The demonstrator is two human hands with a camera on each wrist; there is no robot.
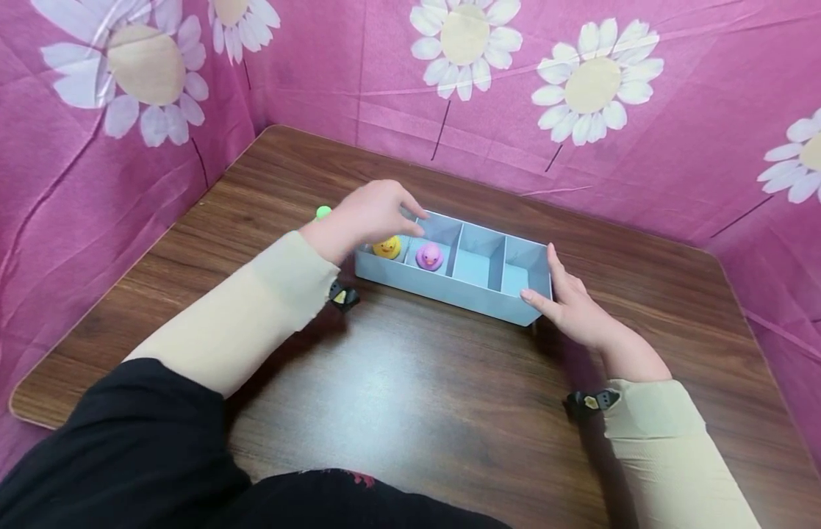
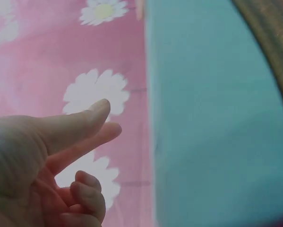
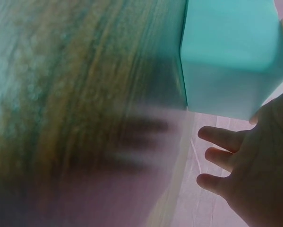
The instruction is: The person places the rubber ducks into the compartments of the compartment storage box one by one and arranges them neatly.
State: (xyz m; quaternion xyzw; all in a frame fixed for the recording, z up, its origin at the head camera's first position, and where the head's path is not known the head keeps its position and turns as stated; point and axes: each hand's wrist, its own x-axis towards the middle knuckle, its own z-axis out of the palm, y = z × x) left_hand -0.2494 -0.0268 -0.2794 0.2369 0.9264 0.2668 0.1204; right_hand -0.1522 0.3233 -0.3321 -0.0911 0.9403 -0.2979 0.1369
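Note:
A long light-blue divided box (image 1: 450, 292) lies on the table, its several compartments in a row. A yellow toy duck (image 1: 386, 248) sits in the leftmost compartment and a purple toy duck (image 1: 429, 256) in the one beside it. Over that second compartment hovers my left hand (image 1: 377, 209), holding nothing. In the left wrist view its thumb and index finger (image 2: 75, 146) reach out, the other fingers bent, beside the box wall (image 2: 217, 113). My right hand (image 1: 572, 312) holds the box's right end, thumb at the front corner and index finger at the back; its other fingers extend below the box.
A bright green round thing (image 1: 323, 211) shows behind the left wrist, mostly hidden by it. The brown wooden table (image 1: 384, 389) has rounded corners. Pink cloth with daisies (image 1: 384, 66) hangs close around its back and sides.

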